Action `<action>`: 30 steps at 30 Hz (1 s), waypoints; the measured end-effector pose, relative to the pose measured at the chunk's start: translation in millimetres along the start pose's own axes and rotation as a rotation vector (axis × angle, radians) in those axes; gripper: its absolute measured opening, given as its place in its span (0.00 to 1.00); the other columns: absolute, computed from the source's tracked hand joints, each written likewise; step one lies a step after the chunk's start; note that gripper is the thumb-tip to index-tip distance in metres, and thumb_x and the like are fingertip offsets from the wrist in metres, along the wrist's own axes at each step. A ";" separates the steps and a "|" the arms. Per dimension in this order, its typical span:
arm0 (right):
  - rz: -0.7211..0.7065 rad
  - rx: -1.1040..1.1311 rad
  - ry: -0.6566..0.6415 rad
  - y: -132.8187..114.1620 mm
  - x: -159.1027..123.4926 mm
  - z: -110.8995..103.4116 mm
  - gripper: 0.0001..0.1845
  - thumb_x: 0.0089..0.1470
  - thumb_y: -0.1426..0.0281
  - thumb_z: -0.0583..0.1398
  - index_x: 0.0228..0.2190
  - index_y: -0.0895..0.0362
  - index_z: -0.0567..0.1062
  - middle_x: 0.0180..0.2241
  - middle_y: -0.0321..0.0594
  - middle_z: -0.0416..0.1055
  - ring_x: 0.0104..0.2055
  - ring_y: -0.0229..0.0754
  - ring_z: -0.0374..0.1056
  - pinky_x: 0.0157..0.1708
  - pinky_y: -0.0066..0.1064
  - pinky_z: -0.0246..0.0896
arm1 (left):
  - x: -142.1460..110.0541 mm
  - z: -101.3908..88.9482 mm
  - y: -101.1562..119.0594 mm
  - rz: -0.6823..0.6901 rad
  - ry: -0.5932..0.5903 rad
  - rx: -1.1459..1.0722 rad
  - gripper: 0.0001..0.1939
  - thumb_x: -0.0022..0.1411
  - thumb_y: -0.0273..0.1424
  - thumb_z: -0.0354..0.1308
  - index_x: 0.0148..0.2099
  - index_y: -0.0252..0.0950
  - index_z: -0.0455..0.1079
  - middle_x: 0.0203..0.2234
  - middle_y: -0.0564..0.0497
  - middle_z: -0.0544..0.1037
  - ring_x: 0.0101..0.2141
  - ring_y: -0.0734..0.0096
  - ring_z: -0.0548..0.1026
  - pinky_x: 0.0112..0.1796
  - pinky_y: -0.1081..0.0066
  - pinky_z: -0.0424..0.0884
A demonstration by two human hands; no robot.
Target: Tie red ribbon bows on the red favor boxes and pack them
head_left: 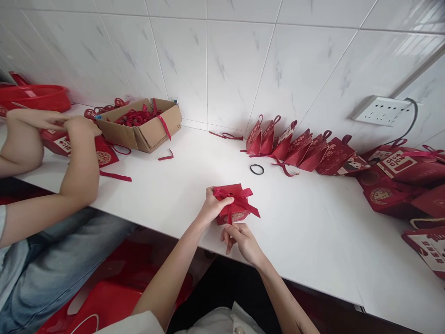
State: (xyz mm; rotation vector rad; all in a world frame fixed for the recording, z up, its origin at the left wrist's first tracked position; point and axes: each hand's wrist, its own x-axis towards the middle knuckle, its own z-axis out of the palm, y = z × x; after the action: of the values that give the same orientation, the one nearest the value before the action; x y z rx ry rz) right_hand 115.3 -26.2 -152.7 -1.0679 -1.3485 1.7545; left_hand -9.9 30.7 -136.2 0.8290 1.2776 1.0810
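Observation:
A small red gift box (233, 216) with a gold round print on its front stands near the table's front edge. Across its top lies a red ribbon (245, 202) tied in a bow, its loops and tails spread to the right. My left hand (214, 204) grips the box from its left side, the thumb pressing on the middle of the bow. Just in front of the box, my right hand (240, 239) pinches a ribbon tail that hangs down the front between thumb and fingers.
Several red candy boxes (285, 144) line the wall at right, with bigger red boxes (392, 171) beyond. A black hair tie (257, 169) lies on the white table (181, 185). At left, a co-worker's hands (66, 123) work on a red box beside a cardboard box (149, 132) of ribbons.

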 end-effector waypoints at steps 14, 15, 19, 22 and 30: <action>0.096 -0.527 -0.254 -24.7 -25.0 -28.6 0.22 0.51 0.55 0.59 0.16 0.58 0.68 0.16 0.34 0.63 0.17 0.33 0.56 0.18 0.25 0.50 | -1.8 -4.5 3.7 0.038 -0.031 0.109 0.33 0.48 0.37 0.68 0.49 0.39 0.52 0.52 0.40 0.66 0.48 0.59 0.71 0.47 0.62 0.68; 0.131 -0.573 -0.274 -34.8 -28.1 -38.9 0.22 0.47 0.54 0.62 0.16 0.58 0.68 0.16 0.34 0.63 0.17 0.33 0.55 0.16 0.25 0.49 | -2.1 -6.8 4.6 0.092 -0.006 0.126 0.33 0.49 0.38 0.67 0.51 0.40 0.52 0.55 0.40 0.63 0.52 0.58 0.68 0.49 0.62 0.66; 0.105 -0.547 0.129 -70.4 -19.6 -76.9 0.30 0.49 0.43 0.55 0.17 0.57 0.67 0.13 0.31 0.53 0.15 0.32 0.49 0.15 0.26 0.46 | -1.6 -15.0 10.5 0.358 0.126 0.301 0.24 0.56 0.39 0.60 0.53 0.43 0.60 0.59 0.46 0.60 0.60 0.59 0.55 0.57 0.59 0.53; -0.028 -0.601 0.415 -77.4 10.2 -84.3 0.31 0.52 0.43 0.52 0.17 0.57 0.66 0.13 0.31 0.52 0.17 0.32 0.48 0.18 0.27 0.45 | -1.3 -16.7 15.0 0.477 0.148 0.481 0.10 0.58 0.37 0.57 0.42 0.42 0.70 0.49 0.48 0.69 0.54 0.59 0.62 0.56 0.58 0.53; -0.051 -0.557 0.262 -58.3 52.8 -66.2 0.29 0.50 0.47 0.55 0.16 0.55 0.53 0.15 0.30 0.51 0.18 0.31 0.46 0.17 0.27 0.40 | -19.3 -17.7 9.8 0.564 0.213 0.588 0.08 0.59 0.37 0.55 0.30 0.40 0.65 0.31 0.50 0.70 0.33 0.65 0.67 0.36 0.68 0.63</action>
State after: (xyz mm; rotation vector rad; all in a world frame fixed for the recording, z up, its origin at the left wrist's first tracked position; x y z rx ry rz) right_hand 153.2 61.9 -115.5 -1.4823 -1.7165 1.1677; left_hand -28.2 13.9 -123.3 1.6213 1.6242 1.2684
